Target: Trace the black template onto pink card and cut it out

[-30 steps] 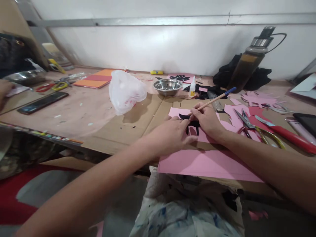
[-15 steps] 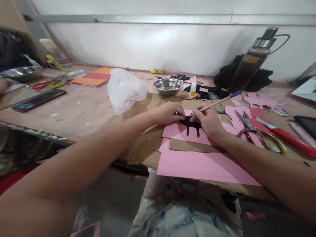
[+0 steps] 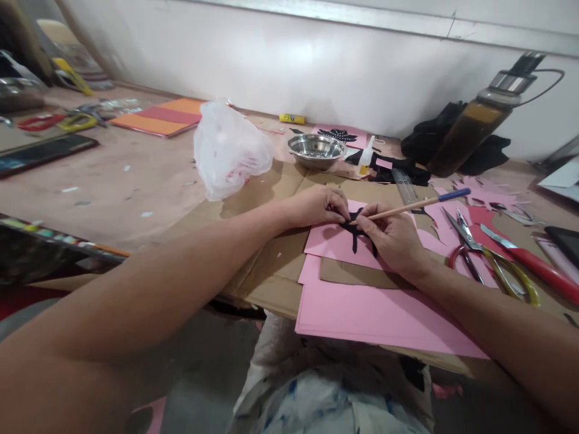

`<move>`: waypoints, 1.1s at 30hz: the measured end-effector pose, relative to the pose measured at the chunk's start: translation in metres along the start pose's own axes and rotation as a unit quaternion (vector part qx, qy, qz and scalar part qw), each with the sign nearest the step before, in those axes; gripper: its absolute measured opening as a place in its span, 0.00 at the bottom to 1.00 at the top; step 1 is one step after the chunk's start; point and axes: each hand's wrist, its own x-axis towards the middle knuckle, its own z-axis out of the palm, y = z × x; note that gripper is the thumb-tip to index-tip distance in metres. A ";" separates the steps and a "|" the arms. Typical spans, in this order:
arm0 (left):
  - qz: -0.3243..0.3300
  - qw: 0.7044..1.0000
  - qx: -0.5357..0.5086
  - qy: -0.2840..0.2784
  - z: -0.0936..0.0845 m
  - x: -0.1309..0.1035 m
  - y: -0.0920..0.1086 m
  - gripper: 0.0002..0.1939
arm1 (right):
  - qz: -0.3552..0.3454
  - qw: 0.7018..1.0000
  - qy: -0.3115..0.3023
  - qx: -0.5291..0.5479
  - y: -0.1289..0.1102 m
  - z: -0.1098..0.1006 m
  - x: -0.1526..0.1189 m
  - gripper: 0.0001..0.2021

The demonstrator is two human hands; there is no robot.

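Wooden stick [image 3: 412, 207] is slanting, pinched in right hand [image 3: 394, 236]; left hand [image 3: 320, 207] is curling half-closed at black cutout [image 3: 354, 234], hold unclear

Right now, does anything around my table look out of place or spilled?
I see no spill. A pink scrap lies below the table, apart from the paper on top, as if dropped. The bottle slants right, though the lens may exaggerate that. Small pale scraps litter the table's left side.

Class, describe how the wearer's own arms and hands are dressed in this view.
The left arm and right arm show no sleeves. The left hand and right hand are ungloved. Blue-blotched pale cloth covers the lap.
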 end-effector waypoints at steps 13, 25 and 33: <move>0.025 1.000 0.015 -0.003 -0.001 0.002 -0.002 0.06 | -0.027 0.997 -0.046 -0.061 -0.011 0.003 0.004 0.06; 0.007 1.000 0.016 0.013 0.000 0.002 -0.002 0.05 | -0.052 0.993 -0.055 -0.089 -0.011 0.005 0.007 0.08; 0.007 1.000 0.014 0.015 0.000 0.001 0.000 0.06 | -0.045 0.993 -0.057 -0.096 -0.011 0.004 0.006 0.08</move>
